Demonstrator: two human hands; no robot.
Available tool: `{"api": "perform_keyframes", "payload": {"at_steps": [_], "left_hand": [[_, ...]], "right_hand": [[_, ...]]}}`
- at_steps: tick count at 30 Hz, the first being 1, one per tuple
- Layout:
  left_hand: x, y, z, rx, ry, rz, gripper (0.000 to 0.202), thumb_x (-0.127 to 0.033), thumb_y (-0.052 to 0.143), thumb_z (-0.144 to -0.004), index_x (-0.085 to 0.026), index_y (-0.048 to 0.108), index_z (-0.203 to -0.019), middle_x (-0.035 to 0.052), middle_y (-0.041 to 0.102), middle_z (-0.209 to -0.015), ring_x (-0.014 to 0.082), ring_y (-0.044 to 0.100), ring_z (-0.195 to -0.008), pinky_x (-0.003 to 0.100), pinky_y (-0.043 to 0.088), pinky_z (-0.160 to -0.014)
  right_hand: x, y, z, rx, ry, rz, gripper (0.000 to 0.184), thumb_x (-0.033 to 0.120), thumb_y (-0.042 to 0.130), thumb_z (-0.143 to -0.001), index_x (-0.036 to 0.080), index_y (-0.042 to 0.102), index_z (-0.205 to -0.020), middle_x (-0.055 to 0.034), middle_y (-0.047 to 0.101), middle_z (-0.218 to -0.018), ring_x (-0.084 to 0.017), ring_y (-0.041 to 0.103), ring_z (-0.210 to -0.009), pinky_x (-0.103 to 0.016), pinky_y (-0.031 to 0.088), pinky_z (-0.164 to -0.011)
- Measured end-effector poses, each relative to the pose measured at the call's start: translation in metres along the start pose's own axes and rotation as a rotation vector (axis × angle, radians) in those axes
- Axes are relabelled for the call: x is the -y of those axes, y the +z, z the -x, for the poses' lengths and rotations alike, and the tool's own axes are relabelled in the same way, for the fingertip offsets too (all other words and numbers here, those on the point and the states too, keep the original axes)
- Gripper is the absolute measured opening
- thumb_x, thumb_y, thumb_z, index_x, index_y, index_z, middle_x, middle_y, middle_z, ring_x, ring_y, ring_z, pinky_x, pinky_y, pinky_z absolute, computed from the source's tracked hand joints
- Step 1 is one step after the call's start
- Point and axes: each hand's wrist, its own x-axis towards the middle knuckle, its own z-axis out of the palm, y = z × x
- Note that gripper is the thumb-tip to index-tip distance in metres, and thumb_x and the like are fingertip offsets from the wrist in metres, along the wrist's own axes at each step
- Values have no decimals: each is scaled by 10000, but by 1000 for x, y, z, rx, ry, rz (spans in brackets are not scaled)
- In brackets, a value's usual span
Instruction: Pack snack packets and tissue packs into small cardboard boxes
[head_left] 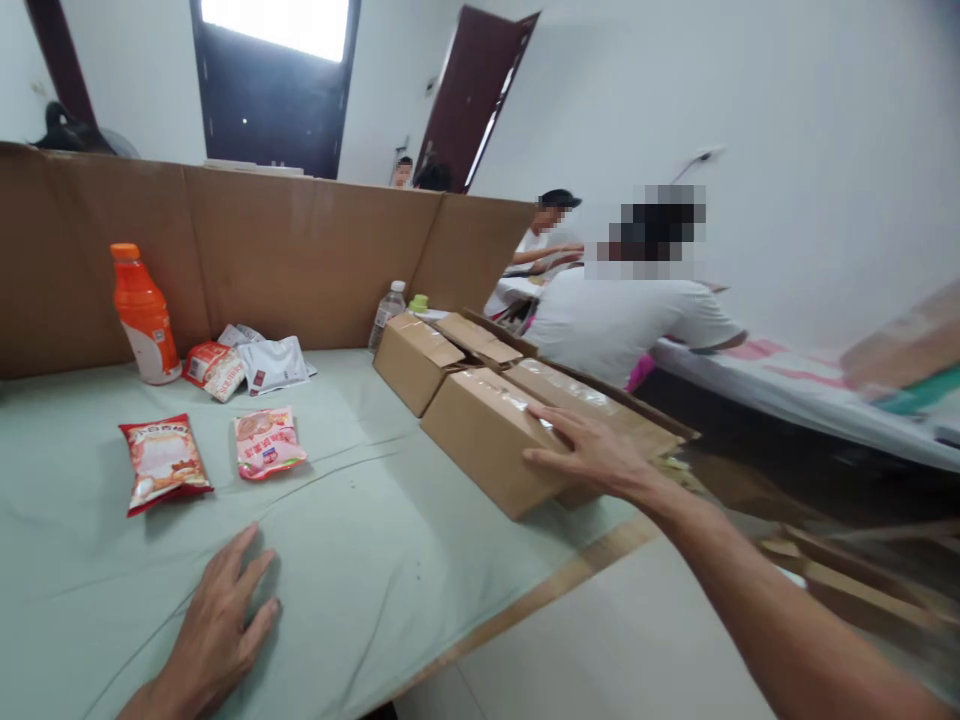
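Observation:
My right hand [589, 450] rests on the near end of a taped cardboard box [487, 430], its fingers stretched over the top edge. More brown boxes stand against that one, including a shorter box [412, 365] behind it. On the green cloth lies my left hand [229, 605], fingers spread and holding nothing. Beyond it are a red-and-white snack bag [166, 463] and a pink snack packet [268, 442]. Farther back, a red-and-white packet [215, 372] lies beside a silvery-white pouch [274, 364]. An orange bottle [146, 320] stands upright to their left.
A cardboard partition [315, 250] runs along the table's back. Near it stand a clear bottle [388, 315] and a green-capped item [418, 302]. A person in a white shirt [607, 320] sits beyond the boxes at the right; another works farther off. Open cartons [855, 580] lie low right.

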Motion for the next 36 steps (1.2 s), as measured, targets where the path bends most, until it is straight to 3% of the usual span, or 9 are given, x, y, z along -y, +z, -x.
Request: {"api": "perform_keyframes", "payload": {"at_steps": [4, 6, 11, 16, 21, 28, 30, 32, 36], "left_hand": [[-14, -6, -1, 100, -44, -5, 429, -180, 622, -864, -235, 687, -1284, 168, 575, -1531, 365, 606, -1351, 586, 560, -1071], [-20, -6, 0, 131, -70, -9, 450, -165, 649, -836, -227, 686, -1280, 180, 553, -1545, 370, 594, -1360, 588, 548, -1085], [-32, -17, -1, 156, -112, -1, 526, -146, 680, -801, -213, 647, -1322, 207, 434, -1622, 383, 500, -1447, 590, 524, -1112], [-1, -66, -4, -26, -293, -5, 466, -152, 603, -892, -200, 615, -1355, 201, 306, -1684, 414, 368, -1528, 654, 403, -1190], [52, -82, -25, -1, -571, -13, 625, -208, 666, -898, -170, 482, -1495, 213, 402, -1621, 413, 396, -1506, 627, 378, -1216], [78, -51, -73, 118, -521, 41, 514, -402, 706, -986, -203, 563, -1439, 139, 553, -1506, 336, 584, -1328, 582, 510, -1088], [85, -70, -66, 66, -524, 5, 630, -379, 755, -931, -203, 527, -1491, 165, 497, -1570, 363, 521, -1410, 581, 468, -1142], [96, -108, -51, -37, -555, -75, 745, -303, 792, -847, -177, 504, -1523, 196, 402, -1644, 387, 410, -1507, 553, 388, -1223], [121, -227, -17, -358, -636, -330, 669, -275, 663, -900, -77, 464, -1507, 149, 208, -1746, 432, 57, -1614, 641, 61, -1304]], "right_hand": [[53, -5, 14, -371, -92, 12, 343, 468, 580, -978, 296, 671, -1260, -192, 600, -1454, -514, 431, -1433, -720, 354, -1103], [98, 1, 19, -417, -128, -6, 331, 398, 542, -1001, 292, 648, -1296, -181, 506, -1562, -512, 356, -1490, -762, 259, -1157], [222, 67, 2, 193, -245, -286, 595, 420, 653, -889, 221, 569, -1443, -187, 486, -1586, -376, 500, -1435, -580, 431, -1150], [308, 139, -36, 302, -279, -349, 726, 379, 682, -868, 214, 479, -1546, -159, 522, -1565, -315, 498, -1439, -474, 469, -1108], [356, 175, -75, 238, -175, -387, 582, 260, 554, -929, 189, 521, -1505, -191, 587, -1470, -357, 558, -1321, -522, 439, -1068], [370, 207, -70, 108, -167, -542, 787, 374, 537, -865, 153, 332, -1592, -210, 467, -1570, -364, 419, -1469, -542, 449, -1095], [361, 213, -57, 73, -181, -579, 805, 422, 528, -861, 166, 316, -1594, -203, 447, -1583, -357, 396, -1491, -540, 446, -1114], [353, 217, -47, 52, -179, -602, 795, 464, 514, -873, 157, 329, -1583, -211, 467, -1562, -365, 425, -1471, -549, 441, -1126], [350, 224, -45, 47, -163, -621, 741, 462, 516, -875, 159, 397, -1541, -204, 520, -1523, -361, 481, -1429, -553, 428, -1144]]}}
